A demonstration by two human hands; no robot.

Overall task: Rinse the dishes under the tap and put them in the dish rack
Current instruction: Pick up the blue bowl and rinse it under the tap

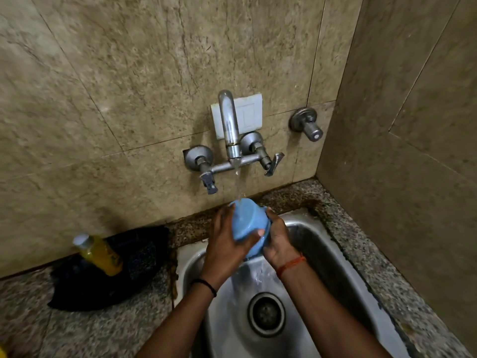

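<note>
A blue bowl [248, 223] is held above the steel sink [335, 267], its underside turned toward me. Water runs from the wall tap [229, 125] onto the bowl's top edge and spills down into the basin. My left hand [227, 244] grips the bowl from the left, thumb across its underside. My right hand [277, 241] holds the bowl's right edge, fingers curled behind it. No dish rack is in view.
A yellow bottle [99, 255] with a white cap leans on a black cloth-like heap [108, 275] on the granite counter left of the sink. A second wall valve [307, 124] sits right of the tap. The side wall closes in on the right. The drain [267, 313] lies below the hands.
</note>
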